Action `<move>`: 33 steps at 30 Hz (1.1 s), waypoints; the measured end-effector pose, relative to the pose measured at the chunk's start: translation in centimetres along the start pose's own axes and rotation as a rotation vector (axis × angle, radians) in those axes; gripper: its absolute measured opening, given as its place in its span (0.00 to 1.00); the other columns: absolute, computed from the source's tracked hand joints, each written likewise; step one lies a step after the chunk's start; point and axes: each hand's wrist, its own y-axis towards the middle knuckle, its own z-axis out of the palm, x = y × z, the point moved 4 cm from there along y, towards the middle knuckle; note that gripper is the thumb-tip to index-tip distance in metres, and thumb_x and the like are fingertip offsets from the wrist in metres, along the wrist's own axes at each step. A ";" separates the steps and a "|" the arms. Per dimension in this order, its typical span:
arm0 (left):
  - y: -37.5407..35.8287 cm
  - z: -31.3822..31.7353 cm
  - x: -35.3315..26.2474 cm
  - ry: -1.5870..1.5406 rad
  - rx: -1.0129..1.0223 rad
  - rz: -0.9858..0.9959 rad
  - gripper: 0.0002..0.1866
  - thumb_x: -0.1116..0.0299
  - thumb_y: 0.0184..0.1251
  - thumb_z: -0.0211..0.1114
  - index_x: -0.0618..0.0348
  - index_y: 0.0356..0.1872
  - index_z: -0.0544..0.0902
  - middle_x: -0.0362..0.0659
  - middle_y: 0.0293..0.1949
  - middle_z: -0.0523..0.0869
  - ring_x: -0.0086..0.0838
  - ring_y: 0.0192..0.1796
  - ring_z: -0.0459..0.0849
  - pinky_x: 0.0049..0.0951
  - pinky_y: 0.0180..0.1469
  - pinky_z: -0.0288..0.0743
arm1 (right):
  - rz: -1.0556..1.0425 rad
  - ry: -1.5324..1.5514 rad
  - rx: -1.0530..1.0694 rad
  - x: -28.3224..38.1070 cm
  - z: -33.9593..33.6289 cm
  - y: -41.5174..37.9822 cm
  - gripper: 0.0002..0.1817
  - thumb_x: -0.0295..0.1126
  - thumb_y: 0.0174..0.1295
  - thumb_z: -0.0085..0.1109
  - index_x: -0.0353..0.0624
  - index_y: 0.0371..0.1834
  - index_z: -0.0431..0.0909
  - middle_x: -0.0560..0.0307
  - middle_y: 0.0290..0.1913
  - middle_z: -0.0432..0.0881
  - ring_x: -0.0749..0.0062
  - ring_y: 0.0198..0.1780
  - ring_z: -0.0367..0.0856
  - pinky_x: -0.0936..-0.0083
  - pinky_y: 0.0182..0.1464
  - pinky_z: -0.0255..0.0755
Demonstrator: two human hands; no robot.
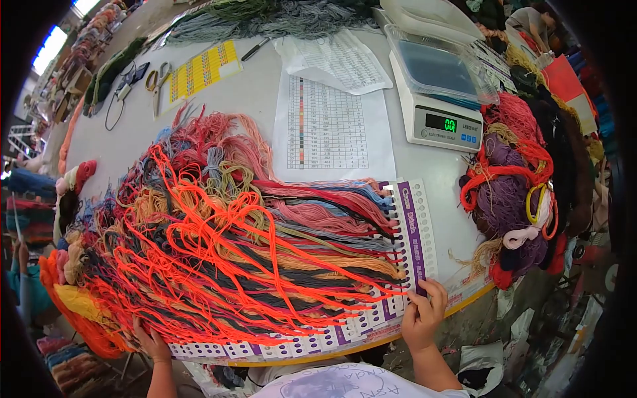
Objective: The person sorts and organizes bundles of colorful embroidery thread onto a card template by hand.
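A large spread of embroidery threads in orange, pink, black, tan and blue covers the table's front. The threads run to the holes of a white and purple thread card on the right. My right hand is closed on the card's lower end, fingertips right where the bright orange threads meet the holes. More punched cards stick out along the front edge beneath the threads. At their left end rests my left hand, its visible fingers stretched out against the threads and partly hidden by them.
An electronic scale with a clear tray stands at the back right. Printed sheets, scissors, a yellow label sheet and a pen lie behind the threads. Yarn bundles sit at the right edge, grey-green hanks at the back.
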 end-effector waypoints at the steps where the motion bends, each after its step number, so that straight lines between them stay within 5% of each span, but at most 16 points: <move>1: 0.0 0.0 0.0 -0.009 -0.002 -0.009 0.26 0.68 0.66 0.47 0.67 0.65 0.62 0.55 0.67 0.63 0.45 0.70 0.60 0.38 0.70 0.51 | -0.001 -0.002 -0.001 0.0 0.0 0.0 0.11 0.17 0.45 0.53 0.41 0.32 0.78 0.50 0.47 0.77 0.49 0.52 0.73 0.56 0.54 0.66; 33: 0.4 0.3 0.1 0.074 -0.092 0.083 0.23 0.74 0.63 0.52 0.66 0.61 0.67 0.54 0.65 0.67 0.46 0.67 0.65 0.38 0.68 0.56 | -0.035 0.012 -0.103 0.6 -0.8 -0.8 0.10 0.18 0.48 0.53 0.39 0.33 0.78 0.50 0.45 0.78 0.51 0.51 0.74 0.61 0.54 0.67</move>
